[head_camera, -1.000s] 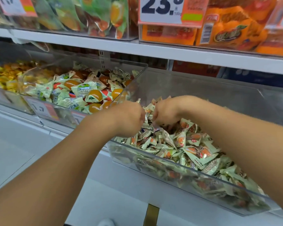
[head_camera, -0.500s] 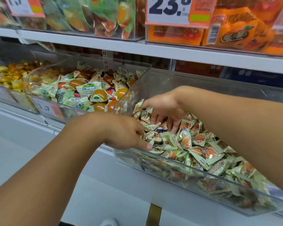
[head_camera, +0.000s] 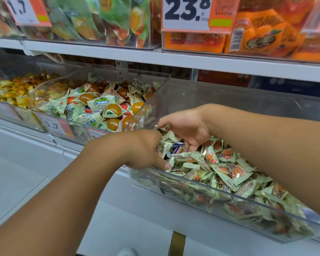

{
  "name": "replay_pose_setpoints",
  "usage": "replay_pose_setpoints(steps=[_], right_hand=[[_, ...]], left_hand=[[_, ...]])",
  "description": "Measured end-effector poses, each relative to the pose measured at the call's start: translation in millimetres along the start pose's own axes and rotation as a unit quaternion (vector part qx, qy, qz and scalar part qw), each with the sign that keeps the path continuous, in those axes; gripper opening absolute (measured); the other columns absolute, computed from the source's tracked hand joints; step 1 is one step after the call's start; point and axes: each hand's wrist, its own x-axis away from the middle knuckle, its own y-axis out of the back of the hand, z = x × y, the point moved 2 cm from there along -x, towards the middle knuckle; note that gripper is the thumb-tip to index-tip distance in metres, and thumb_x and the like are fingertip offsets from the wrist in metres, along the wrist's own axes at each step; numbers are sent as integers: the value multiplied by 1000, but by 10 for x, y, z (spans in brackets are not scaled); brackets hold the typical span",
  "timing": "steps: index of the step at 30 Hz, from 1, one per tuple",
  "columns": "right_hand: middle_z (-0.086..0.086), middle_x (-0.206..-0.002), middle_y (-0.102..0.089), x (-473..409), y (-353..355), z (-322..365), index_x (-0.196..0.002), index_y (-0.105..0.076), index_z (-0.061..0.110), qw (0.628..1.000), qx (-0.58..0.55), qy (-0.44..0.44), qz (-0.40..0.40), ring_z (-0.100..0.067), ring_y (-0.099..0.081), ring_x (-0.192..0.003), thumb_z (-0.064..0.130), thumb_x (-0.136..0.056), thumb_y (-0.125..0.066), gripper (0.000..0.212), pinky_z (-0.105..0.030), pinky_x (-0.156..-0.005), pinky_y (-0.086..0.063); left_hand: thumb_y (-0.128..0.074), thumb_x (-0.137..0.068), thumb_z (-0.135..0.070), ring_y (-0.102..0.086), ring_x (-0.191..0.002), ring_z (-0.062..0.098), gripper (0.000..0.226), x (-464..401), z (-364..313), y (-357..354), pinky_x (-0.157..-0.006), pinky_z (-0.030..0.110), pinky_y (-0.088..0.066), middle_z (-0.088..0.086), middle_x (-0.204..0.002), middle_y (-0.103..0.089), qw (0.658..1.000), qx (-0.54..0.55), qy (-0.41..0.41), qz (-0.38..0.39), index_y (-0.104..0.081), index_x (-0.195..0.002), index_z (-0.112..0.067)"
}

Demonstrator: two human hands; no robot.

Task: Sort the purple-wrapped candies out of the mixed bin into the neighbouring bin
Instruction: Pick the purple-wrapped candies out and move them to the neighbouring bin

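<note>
A clear mixed bin [head_camera: 229, 199] on the lower shelf is heaped with pale green candies [head_camera: 229, 170]. One purple-and-white wrapped candy [head_camera: 177, 147] shows at the bin's left end, between my two hands. My left hand [head_camera: 144, 150] reaches over the front wall into the pile, thumb out; its fingers are hidden behind the back of the hand. My right hand [head_camera: 185, 130] hangs over the same corner with its fingers bent down among the wrappers, just right of the purple candy. The neighbouring bin [head_camera: 79, 129] on the left holds green-wrapped and orange candies.
A third bin [head_camera: 7, 93] with yellow candies stands at the far left. The shelf above [head_camera: 174, 60] carries bagged snacks and a price card [head_camera: 187, 13] reading 23.8. A clear wall [head_camera: 155, 100] separates the two bins. White floor lies below.
The camera has come closer. My right hand has drawn back slightly and bent its fingers down. My left hand has pushed deeper into the bin's left corner, and the purple candy shows more clearly.
</note>
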Motion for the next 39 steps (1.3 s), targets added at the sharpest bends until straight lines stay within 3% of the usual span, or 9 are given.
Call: replay_pose_setpoints(steps=[3,6,14,18,23,28,30,33,39], right_hand=[[-11,-91,-69,98,3,-13,-94,-64,8,996,-67,49,12,-26,-66,-77,35,-97,-49,31,-39,-79,-54],[-14,-104,-66,160,28,-78,-104,-64,5,992,-79,95,5,-25,-66,-84,20,-92,-57,20,-38,-80,-55],[-17,-129,-64,438,190,-286,-130,-61,11,977,-118,156,-81,-23,-67,-89,-6,-86,-66,48,-28,-63,-61],[-13,-121,-67,554,203,-338,-129,-59,17,969,-63,172,-165,-23,-67,-87,-12,-81,-70,57,-26,-59,-53],[-22,-104,-69,631,193,-398,-132,-56,18,939,-52,185,-285,-18,-51,-50,-9,-74,-78,68,-24,-42,-42],[-21,-115,-67,685,262,-474,-136,-54,15,946,-72,152,-278,-25,-68,-72,-7,-74,-79,70,-30,-53,-55],[-21,-126,-61,694,252,-481,-141,-51,16,942,-67,150,-293,-30,-69,-81,-7,-75,-78,74,-36,-62,-58],[-19,-134,-57,700,244,-466,-141,-52,18,930,-88,174,-311,-27,-69,-76,-9,-82,-74,68,-27,-48,-53],[-17,-109,-68,775,327,-451,-122,-65,21,899,-69,208,-380,-36,-65,-87,-5,-87,-68,44,-42,-69,-54]], left_hand=[[-66,-90,-49,-52,-117,20,63,-20,-13,-3,-90,28,-41,-2,-133,-50,999,9,-17,-31,-41,-143,-25],[-61,-96,-42,-56,-109,20,49,-34,-23,8,-92,33,-47,1,-132,-54,998,16,-29,-46,-47,-140,-26],[-72,-90,-26,-58,-81,5,25,-122,-15,-21,-65,20,-45,-8,-107,-64,988,47,-70,-127,-67,-115,-26],[-83,-77,-40,-60,-82,10,27,-219,-134,-58,-77,29,-52,-7,-92,-68,982,35,-60,-174,-72,-95,-23],[-85,-77,-26,-63,-84,14,17,-346,-198,-80,-72,28,-50,-6,-88,-68,983,-7,-27,-182,-72,-88,-26],[-77,-86,-30,-64,-88,19,22,-393,-164,-91,-65,25,-46,-1,-107,-68,989,-14,-20,-145,-74,-107,-23],[-76,-86,-34,-62,-89,21,17,-406,-173,-112,-71,28,-45,0,-99,-66,989,-28,-23,-145,-75,-100,-23],[-78,-85,-27,-63,-81,19,8,-428,-196,-104,-73,32,-51,-3,-86,-67,988,-25,-22,-149,-74,-84,-20],[-81,-83,-30,-57,-61,0,15,-278,-113,92,-49,13,-40,-11,-71,-67,977,129,-31,-165,-75,-74,-20]])
